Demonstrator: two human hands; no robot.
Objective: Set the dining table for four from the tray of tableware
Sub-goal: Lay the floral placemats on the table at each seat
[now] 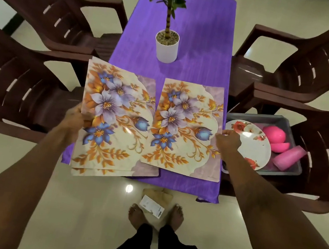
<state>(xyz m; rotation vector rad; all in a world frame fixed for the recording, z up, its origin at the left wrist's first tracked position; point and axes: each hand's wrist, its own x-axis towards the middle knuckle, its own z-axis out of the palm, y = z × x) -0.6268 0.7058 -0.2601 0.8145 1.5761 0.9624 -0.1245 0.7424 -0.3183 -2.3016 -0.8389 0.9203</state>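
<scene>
Risks first.
- Left hand (77, 117): fingers clamped on the left edge of the stack of placemats (113, 121). The stack is gripped at one edge only and overhangs the bench's (203, 45) near left corner. The sheets look glossy and already fan apart at the near edge, so a lower one could slip out onto the floor.
- Right hand (228, 141): knuckles up at the right edge of the laid placemat (184, 127). I cannot tell whether the fingers pinch that edge or only rest on it. The mat lies flat on the near right of the bench, reaching almost to the cloth's right edge. A careless nudge could send it over the side.
- The purple cloth hangs loose at the near corners. Dragging a mat may ruck it and, judging by the layout, disturb the potted plant (166, 45) standing mid-bench farther off.
- The tray (283, 120) sits on the seat of the near right chair, not on the bench. The plate (252, 146) leans on its near left rim, close to the right hand, and a knock could tip it out.
- Loose papers (152, 206) lie on the polished floor by the bare feet, so there is a chance of slipping.

Materials and shapes.
- Mats: thin, rectangular and flexible, with a shiny floral print in lilac, blue and orange.
- Tray: grey, rectangular, likely plastic.
- Plate: round and white with red roses.
- Pink bowls (274, 134): smooth and domed, lying upturned.
- Pink cup (289, 156): translucent, lying on its side.
- Chairs: dark brown, moulded and slatted.
</scene>
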